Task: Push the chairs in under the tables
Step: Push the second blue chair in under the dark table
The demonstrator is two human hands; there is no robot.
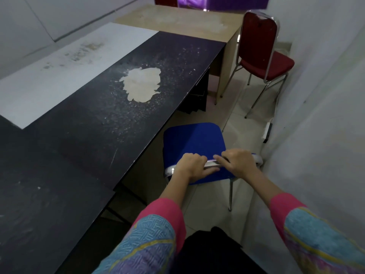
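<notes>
A blue chair with a chrome frame stands in the aisle, its seat beside the edge of the black table. My left hand and my right hand both grip the chrome top rail of its backrest, side by side. Farther along, a red chair with chrome legs stands pulled out from the beige table, turned at an angle near the wall. The top of another red chair shows behind the beige table.
A pale worn patch and white specks mark the black table. A white tabletop lies along its left side. A white wall closes the narrow aisle on the right. The floor is pale tile.
</notes>
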